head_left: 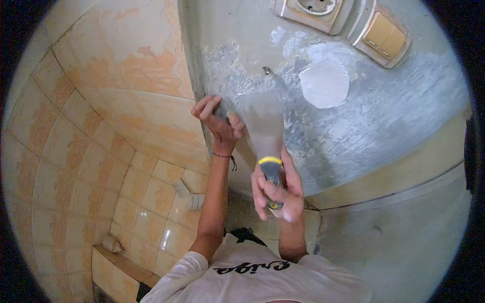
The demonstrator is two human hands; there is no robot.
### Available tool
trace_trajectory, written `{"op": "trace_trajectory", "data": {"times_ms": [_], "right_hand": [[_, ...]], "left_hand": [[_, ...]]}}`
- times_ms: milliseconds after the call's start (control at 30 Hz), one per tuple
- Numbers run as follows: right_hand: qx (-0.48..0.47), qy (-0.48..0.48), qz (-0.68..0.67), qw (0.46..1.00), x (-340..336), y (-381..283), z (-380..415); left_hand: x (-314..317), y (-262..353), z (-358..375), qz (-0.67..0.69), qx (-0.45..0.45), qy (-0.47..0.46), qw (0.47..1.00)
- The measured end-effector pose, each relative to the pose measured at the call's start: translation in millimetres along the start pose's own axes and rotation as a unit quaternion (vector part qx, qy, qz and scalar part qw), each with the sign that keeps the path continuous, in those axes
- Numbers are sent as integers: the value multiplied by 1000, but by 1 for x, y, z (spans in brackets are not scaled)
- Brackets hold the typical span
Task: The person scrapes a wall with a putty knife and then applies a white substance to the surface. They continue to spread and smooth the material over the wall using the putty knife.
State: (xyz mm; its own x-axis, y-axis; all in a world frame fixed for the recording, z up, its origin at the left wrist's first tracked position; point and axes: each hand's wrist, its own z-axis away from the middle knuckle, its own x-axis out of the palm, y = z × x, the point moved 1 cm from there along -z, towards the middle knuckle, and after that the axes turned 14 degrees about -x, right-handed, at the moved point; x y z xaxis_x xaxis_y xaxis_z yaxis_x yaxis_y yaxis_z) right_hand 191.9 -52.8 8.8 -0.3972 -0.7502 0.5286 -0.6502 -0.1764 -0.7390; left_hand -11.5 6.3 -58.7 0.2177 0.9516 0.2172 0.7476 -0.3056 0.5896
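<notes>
In my right hand [284,197] is a putty knife [261,113] with a wide metal blade and a dark handle with a yellow band. My fingers wrap round its handle, and the blade points up, overlapping the scraped grey wall [364,131]. My left hand [220,121] is at the edge where the tiled wall [121,60] meets the grey wall. Its fingers are bent and the thumb stands apart, with nothing seen between them. Above the blade, a small metal piece [267,70] sticks out of the wall. To its right is a white round patch [324,83].
A power socket [314,9] and a double light switch [382,38] sit on the grey wall at the top right. Below, on the tiled floor [144,202], lies a pale flat piece [183,188]. A ledge [124,265] at lower left bears a rounded pale object [113,244].
</notes>
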Motion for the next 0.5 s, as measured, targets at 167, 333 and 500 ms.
{"op": "trace_trajectory", "data": {"times_ms": [167,333,500], "right_hand": [[35,2,-222,974,-1,17,-24],[2,11,-83,997,20,16,-41],[-50,44,52,996,31,20,-60]], "left_hand": [[5,4,-7,-68,15,-5,998],[2,9,-19,-103,39,-21,994],[1,4,-16,-126,46,-49,990]]}}
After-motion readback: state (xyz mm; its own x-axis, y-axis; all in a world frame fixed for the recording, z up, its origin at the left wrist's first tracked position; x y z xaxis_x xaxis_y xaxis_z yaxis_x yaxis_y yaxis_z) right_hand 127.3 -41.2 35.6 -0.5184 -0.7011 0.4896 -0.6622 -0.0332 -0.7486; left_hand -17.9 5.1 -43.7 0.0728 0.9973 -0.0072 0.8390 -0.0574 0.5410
